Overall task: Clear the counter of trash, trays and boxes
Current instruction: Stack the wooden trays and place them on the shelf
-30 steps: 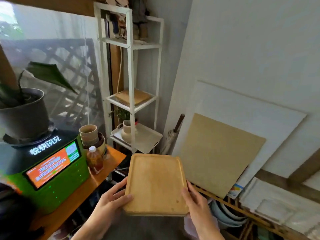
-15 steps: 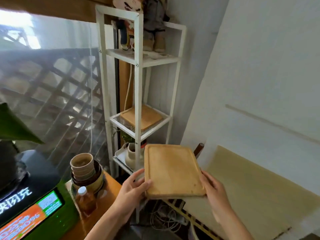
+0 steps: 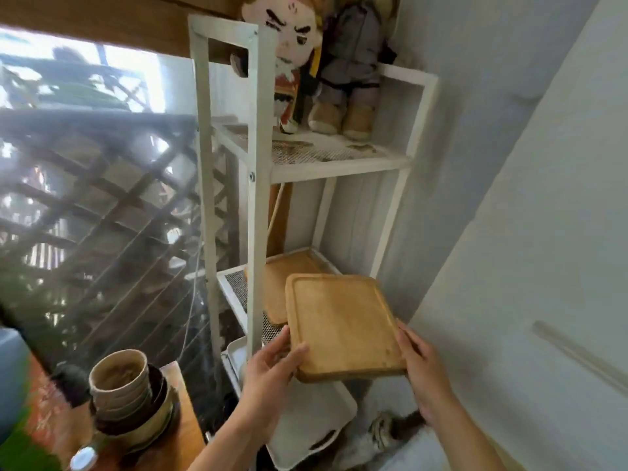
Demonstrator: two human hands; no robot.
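- Both hands hold one wooden tray (image 3: 343, 326) by its near corners: the left hand (image 3: 268, 368) is closed on the near-left corner, thumb on top and fingers underneath; the right hand (image 3: 419, 363) is closed along the near-right edge.
- At far left, a stack of paper cups and bowls (image 3: 127, 392) sits on the counter (image 3: 176, 447), with a bottle cap (image 3: 83, 458) showing at the bottom edge. These are well apart from the tray and are not being handled.
- Just right of the counter stands a white rack (image 3: 255, 185). Its front post lies between the left hand and the middle shelf (image 3: 234, 287).
- On that middle shelf a second tray (image 3: 285, 283) lies flat. The held tray is in the air, slightly tilted, and its far-left corner overlaps the shelved tray in this view; whether they touch I cannot tell.
- The key relation: the shelf lies ahead and slightly left of the grip, and the held tray's long axis runs away from the person, roughly into the shelf opening. Judging by this, it should slide in far end first, to the right of the post, landing on the shelved tray.
- The left hand is nearer the post, so it looks likelier to have to let go first.
- Below, a white tray (image 3: 306, 426) sits on the lower shelf.
- On the top shelf stand two dolls (image 3: 326, 66).
- To the right there is only bare wall (image 3: 543, 232).
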